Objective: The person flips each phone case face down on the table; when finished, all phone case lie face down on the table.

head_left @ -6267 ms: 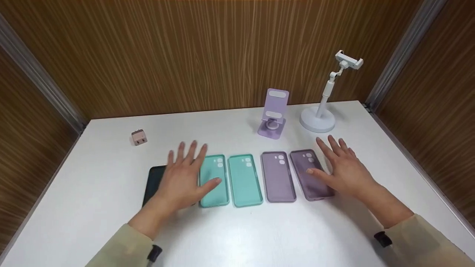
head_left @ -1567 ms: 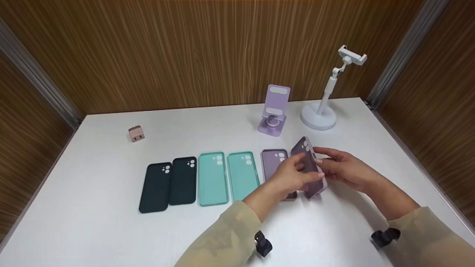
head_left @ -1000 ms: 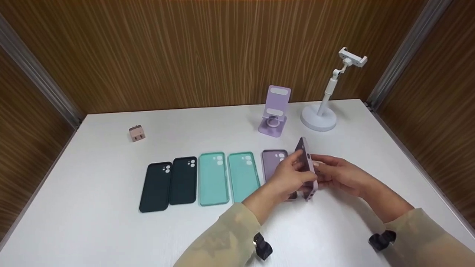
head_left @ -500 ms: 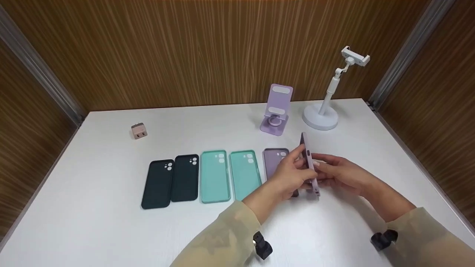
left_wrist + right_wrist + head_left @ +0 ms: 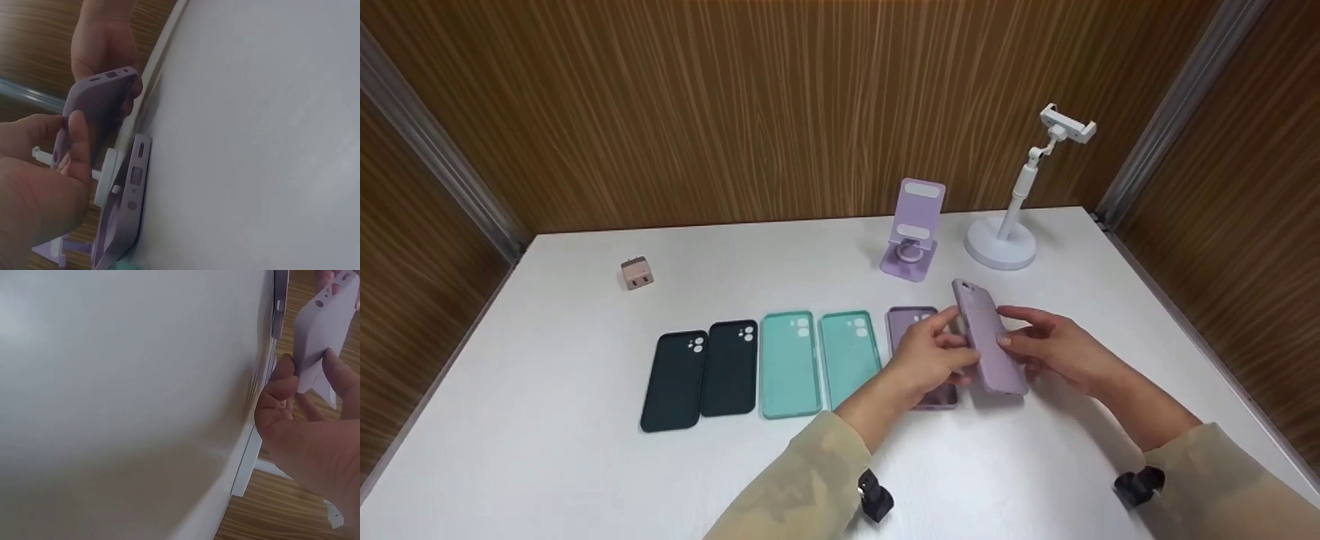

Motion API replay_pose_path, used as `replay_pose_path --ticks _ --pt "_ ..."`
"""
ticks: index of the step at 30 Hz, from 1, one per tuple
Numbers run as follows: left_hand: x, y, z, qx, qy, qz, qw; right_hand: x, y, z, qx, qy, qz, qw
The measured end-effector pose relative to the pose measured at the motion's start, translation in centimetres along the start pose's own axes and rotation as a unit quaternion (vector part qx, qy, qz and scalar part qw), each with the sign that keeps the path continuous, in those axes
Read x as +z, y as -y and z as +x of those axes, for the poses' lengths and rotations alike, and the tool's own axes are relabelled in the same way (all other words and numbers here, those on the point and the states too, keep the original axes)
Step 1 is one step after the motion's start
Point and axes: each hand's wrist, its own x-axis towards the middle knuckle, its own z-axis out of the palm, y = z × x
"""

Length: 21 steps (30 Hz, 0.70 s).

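A purple phone case (image 5: 992, 349) is held tilted above the table between both hands, its outer back facing the head camera. My left hand (image 5: 922, 360) grips its left edge, thumb on one face. On the opposite edge, my right hand (image 5: 1061, 349) pinches it with thumb and fingers, as the right wrist view shows of the case (image 5: 323, 332). A second purple phone case (image 5: 904, 322) lies just left, partly hidden by my left hand; its end shows low in the left wrist view. Further left lie two turquoise cases (image 5: 791, 364) (image 5: 849, 352) and two dark cases (image 5: 673, 382) (image 5: 730, 367).
Behind the row stands a purple folding phone stand (image 5: 916, 217). A white phone holder (image 5: 1001, 244) with a round base is at the back right. A pink plug charger (image 5: 637, 273) sits at the back left. Wood-grain panels (image 5: 735, 112) enclose the white table (image 5: 547, 450).
Both hands moved from lying open over the row to holding the right-hand purple case. It was lifted, stood on edge, then turned over, so its outer back now shows.
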Motion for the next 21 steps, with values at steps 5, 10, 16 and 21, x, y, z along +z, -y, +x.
replay_pose_path --ticks 5,10,16,21 --pt "-0.18 0.46 0.37 -0.006 -0.033 0.081 0.9961 -0.17 -0.12 0.07 -0.003 -0.014 -0.051 0.9986" --pt "0.14 0.53 0.59 0.010 -0.042 0.144 0.9887 -0.35 -0.19 0.09 -0.007 -0.027 -0.097 0.9949" --pt "0.53 0.38 0.63 0.012 -0.052 0.250 0.9668 -0.44 -0.38 0.13 0.005 -0.039 -0.130 0.9907" --pt "0.76 0.57 0.83 0.012 -0.052 0.295 0.9541 -0.53 -0.61 0.08 0.003 -0.035 -0.141 0.9894"
